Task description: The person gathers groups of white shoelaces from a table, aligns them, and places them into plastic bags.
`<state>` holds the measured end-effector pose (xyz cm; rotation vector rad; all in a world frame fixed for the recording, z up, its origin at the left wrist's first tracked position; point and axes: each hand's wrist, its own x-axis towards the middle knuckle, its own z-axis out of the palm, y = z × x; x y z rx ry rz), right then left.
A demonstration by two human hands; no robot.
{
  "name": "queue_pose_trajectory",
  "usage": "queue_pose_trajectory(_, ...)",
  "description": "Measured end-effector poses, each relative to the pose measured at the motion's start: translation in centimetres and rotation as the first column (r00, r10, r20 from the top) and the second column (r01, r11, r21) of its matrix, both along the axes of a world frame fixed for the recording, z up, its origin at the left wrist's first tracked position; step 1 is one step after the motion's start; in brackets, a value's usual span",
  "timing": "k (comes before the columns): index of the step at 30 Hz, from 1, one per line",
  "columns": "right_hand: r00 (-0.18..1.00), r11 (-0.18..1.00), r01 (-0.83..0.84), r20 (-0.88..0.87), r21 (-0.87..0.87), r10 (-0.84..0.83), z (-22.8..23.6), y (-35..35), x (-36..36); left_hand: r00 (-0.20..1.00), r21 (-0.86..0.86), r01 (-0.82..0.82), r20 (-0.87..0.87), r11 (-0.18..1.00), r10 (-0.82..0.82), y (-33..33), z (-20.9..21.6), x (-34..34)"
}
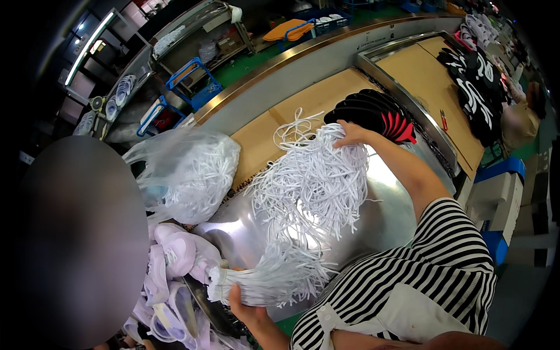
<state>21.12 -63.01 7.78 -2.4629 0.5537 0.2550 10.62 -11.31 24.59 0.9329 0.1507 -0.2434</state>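
Observation:
In my left hand (249,311), close to the near edge of the metal tabletop, is a bundle of white shoelaces (274,277). Its gathered end points left and the loose strands fan out to the right. My right hand (352,134) reaches farther out and grips the top of a larger, tangled heap of white shoelaces (321,172), which spreads over the shiny metal surface (388,198). A few strands loop onto the cardboard (265,131) behind. Some fingertips of both hands are hidden by the laces.
A clear plastic bag of white laces (204,169) stands to the left. Pale sneakers (175,251) are piled at the near left, beside a blurred area. Fanned black and red insole-shaped pieces (373,114) lie beyond my right hand. A metal-edged tray (408,64) stands at the far right.

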Motion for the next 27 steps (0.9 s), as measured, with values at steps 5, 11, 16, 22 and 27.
queue_pose_trajectory(5, 0.980, 0.985, -0.125, 0.168, 0.121, 0.104, 2.4, 3.3, 0.1, 0.998, 0.031, -0.057, 0.002, 0.998, 0.057, -0.4, 0.2, -0.3)
queue_pose_trajectory(11, 0.623, 0.972, -0.214, 0.753, -0.096, 0.212, 18.5, 8.6, -1.8, 0.994, 0.057, -0.104, 0.038, 0.993, 0.102, -0.1, 1.8, -0.9)
queue_pose_trajectory(16, 0.327, 0.843, -0.199, 0.777, -0.500, 0.538, 18.9, 13.6, -7.3, 0.992, 0.005, -0.116, 0.042, 0.993, 0.116, 0.7, 1.6, -1.9)
queue_pose_trajectory(22, 0.685, 0.775, -0.562, 0.363, -0.289, 0.632, 2.4, 15.2, -23.3, 0.992, -0.020, -0.124, 0.032, 0.992, 0.125, 2.0, 1.3, -3.4)
queue_pose_trajectory(27, 0.754, 0.865, -0.487, 0.444, -0.119, 0.485, 4.6, 16.3, -24.5, 0.987, 0.033, -0.156, -0.029, 0.987, 0.157, 1.9, 1.1, -3.8)
